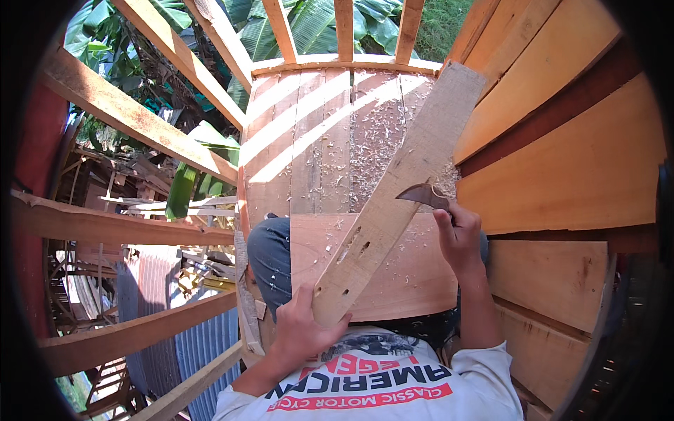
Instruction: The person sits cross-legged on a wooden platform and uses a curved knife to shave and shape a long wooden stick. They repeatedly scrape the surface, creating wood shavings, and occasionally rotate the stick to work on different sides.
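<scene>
A long wooden plank [421,151] lies slantwise across my lap, its near end at my body and its far end up to the right. Several small dark slots and holes show near its close end. My left hand [303,331] grips that near end, thumb and fingers on either side. In my right hand [460,235] is a curved, dark-bladed knife [421,194], closed in the fingers. Its blade lies over the plank's right side, pointing left, with a thin curl of wood beside it. Beneath the plank a wide flat board [407,277] rests across my legs.
Pale wood shavings [379,133] are scattered over the plank floor [305,179] ahead. Wooden slats [140,130] form an open railing at the left and front, with leafy plants beyond. Broad boards [562,168] make up the right wall, close to my right arm.
</scene>
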The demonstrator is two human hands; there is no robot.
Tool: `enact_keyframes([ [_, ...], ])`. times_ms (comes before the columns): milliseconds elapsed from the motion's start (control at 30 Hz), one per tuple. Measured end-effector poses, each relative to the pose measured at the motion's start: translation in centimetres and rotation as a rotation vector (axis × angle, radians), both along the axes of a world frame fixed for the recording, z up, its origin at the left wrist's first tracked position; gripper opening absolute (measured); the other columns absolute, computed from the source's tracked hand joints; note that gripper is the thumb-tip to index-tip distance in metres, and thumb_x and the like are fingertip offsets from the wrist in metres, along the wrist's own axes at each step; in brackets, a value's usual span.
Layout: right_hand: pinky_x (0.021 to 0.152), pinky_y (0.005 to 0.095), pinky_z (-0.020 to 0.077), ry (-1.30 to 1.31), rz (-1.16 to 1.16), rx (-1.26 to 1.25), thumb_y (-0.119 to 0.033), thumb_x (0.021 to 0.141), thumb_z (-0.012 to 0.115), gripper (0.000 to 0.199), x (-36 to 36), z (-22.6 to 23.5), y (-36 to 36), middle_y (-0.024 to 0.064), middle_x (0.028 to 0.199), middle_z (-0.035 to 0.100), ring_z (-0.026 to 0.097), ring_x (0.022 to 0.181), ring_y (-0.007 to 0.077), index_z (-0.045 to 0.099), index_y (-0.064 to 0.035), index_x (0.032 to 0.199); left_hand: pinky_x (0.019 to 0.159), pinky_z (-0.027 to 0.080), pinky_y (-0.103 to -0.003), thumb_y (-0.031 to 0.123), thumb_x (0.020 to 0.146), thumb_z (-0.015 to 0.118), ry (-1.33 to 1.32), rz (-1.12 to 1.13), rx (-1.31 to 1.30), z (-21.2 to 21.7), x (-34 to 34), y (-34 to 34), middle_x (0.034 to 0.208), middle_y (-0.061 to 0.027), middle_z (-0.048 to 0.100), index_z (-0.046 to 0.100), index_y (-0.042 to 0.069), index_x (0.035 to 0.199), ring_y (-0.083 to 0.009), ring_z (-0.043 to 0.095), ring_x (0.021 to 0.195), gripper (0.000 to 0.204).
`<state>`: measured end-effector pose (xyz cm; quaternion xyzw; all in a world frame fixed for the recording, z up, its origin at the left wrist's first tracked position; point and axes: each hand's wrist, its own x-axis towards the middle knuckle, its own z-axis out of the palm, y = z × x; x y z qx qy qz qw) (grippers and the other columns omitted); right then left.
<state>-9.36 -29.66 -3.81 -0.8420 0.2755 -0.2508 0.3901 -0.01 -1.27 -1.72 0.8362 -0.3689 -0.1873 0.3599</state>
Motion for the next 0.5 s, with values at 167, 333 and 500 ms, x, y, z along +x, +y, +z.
enact_keyframes([
  [167,0.047,0.0336,0.0386,-0.092,0.294,-0.176,-0.034,0.093,0.060,0.041,-0.7,-0.3,1.9,0.0152,0.055,0.049,0.053,0.048,0.0266,0.057,0.0008,0.072,0.059,0.053,-0.042,0.029,0.067,0.082,-0.012,-0.009,-0.006,0.3,-0.3,-0.3,0.081,-0.0222,0.062,0.050,-0.002,0.107,-0.0387,0.066,0.070,0.060],
  [333,0.049,0.0363,0.0393,-0.171,0.050,-0.087,-0.035,0.095,0.057,0.042,-0.4,-2.1,1.7,0.0153,0.055,0.048,0.053,0.049,0.0301,0.055,0.0007,0.073,0.059,0.053,-0.041,0.028,0.067,0.082,-0.019,-0.012,0.022,0.1,-0.3,-1.1,0.080,-0.0219,0.063,0.050,-0.002,0.107,-0.0375,0.067,0.070,0.060],
  [500,0.049,0.0382,0.0410,0.008,-0.059,0.043,-0.034,0.093,0.059,0.038,-0.7,-1.7,-1.6,0.0164,0.056,0.051,0.055,0.051,0.0329,0.057,-0.0009,0.073,0.060,0.053,-0.042,0.028,0.067,0.082,0.063,0.047,0.030,0.3,-0.1,-0.2,0.079,-0.0223,0.062,0.050,-0.002,0.106,-0.0377,0.067,0.071,0.058],
])
